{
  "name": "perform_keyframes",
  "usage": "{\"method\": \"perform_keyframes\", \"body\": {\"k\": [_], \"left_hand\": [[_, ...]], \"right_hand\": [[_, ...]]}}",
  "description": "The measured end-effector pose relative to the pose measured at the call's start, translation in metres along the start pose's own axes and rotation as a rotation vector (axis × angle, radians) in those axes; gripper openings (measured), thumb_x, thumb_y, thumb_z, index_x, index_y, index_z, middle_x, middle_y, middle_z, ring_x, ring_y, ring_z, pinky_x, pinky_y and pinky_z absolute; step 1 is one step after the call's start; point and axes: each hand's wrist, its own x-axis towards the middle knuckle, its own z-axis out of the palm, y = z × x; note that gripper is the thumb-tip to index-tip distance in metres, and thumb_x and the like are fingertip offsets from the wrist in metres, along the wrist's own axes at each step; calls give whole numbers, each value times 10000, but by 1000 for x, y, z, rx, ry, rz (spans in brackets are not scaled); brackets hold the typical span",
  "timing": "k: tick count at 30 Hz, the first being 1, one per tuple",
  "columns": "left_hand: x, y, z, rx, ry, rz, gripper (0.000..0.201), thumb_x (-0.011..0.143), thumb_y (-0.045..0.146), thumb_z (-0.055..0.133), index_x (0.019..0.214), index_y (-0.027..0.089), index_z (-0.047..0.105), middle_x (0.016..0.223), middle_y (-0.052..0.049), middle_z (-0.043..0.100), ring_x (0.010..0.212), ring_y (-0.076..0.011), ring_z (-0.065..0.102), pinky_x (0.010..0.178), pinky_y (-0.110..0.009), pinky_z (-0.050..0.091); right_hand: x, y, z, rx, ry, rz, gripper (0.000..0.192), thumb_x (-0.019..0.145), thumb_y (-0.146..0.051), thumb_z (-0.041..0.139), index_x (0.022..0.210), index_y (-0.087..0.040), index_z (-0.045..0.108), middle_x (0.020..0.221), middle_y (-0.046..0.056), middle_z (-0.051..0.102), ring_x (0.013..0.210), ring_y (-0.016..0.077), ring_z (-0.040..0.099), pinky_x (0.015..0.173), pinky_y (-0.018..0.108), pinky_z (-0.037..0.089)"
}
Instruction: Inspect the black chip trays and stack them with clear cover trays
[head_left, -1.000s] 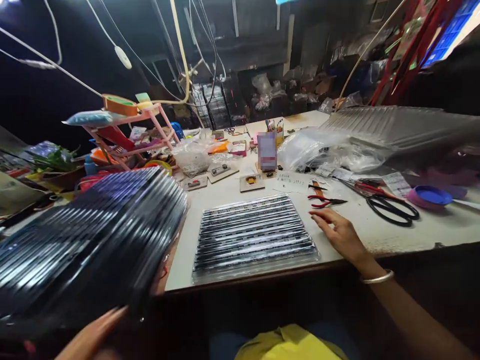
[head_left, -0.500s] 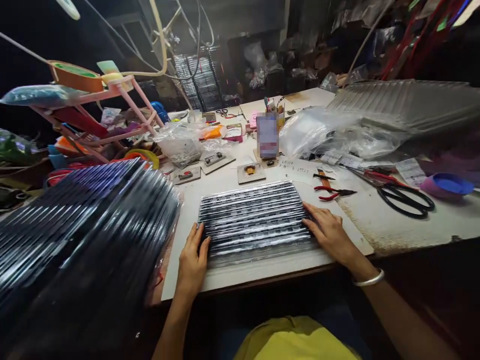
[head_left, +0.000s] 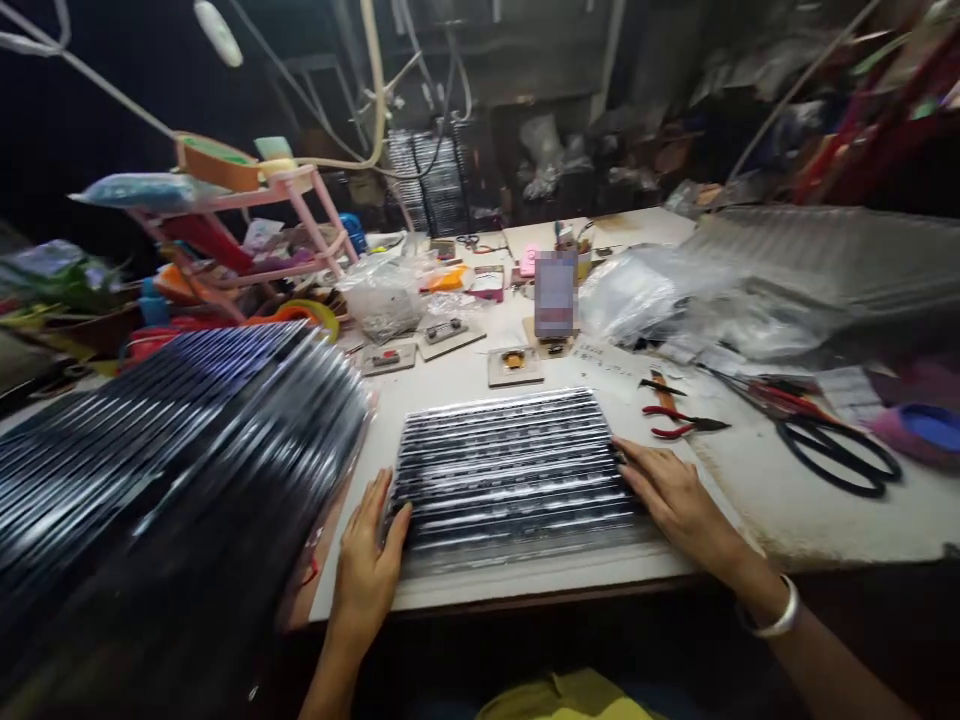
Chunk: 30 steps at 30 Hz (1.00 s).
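Observation:
A ribbed clear plastic tray [head_left: 514, 470], its rows lined with dark strips, lies flat on the white board in front of me. My left hand [head_left: 367, 555] is at its left edge, with the thumb near the front corner and the fingers along the side. At the right edge, my right hand [head_left: 671, 495] grips the tray between thumb and fingers; some fingertips are hidden. To the left rises a tall stack of similar ribbed trays [head_left: 150, 440], blurred in its lower part.
Red-handled pliers [head_left: 682, 422] and large black scissors [head_left: 836, 455] lie to the right. Small parts on square plates, such as one plate [head_left: 515, 366], sit behind the tray. Clear plastic bags [head_left: 660, 290] and a pink rack [head_left: 247, 195] stand farther back.
The whole view has shifted, so the bench appears lower and slightly farther right. Both hands stay at the tray's sides; the left fingers are now slightly lower along its edge.

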Motion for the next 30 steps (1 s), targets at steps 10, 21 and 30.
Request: {"method": "perform_keyframes", "body": {"k": [10, 21, 30], "left_hand": [[-2, -5, -1, 21, 67, -163, 559, 828, 521, 478, 1321, 257, 500, 1361, -38, 521, 1253, -278, 462, 1005, -410, 421], [2, -12, 1, 17, 52, -93, 468, 817, 459, 538, 1245, 272, 563, 1344, -35, 538, 1246, -276, 472, 1053, -403, 373], [9, -6, 10, 61, -28, -56, 530, 885, 403, 460, 1362, 172, 453, 1400, -114, 467, 1346, -258, 339, 1129, -455, 222]], "right_hand": [[138, 60, -27, -300, -30, 340, 384, 857, -224, 570, 1220, -104, 539, 1133, 164, 592, 1050, 278, 552, 896, 433, 431], [162, 51, -10, -291, 51, 216, 307, 910, -189, 443, 1169, -90, 575, 1103, 174, 577, 1020, 276, 546, 874, 425, 432], [11, -6, -1, -97, -66, -136, 506, 945, -485, 341, 1328, -180, 470, 1340, 154, 503, 1212, 288, 482, 923, 464, 435]]}}
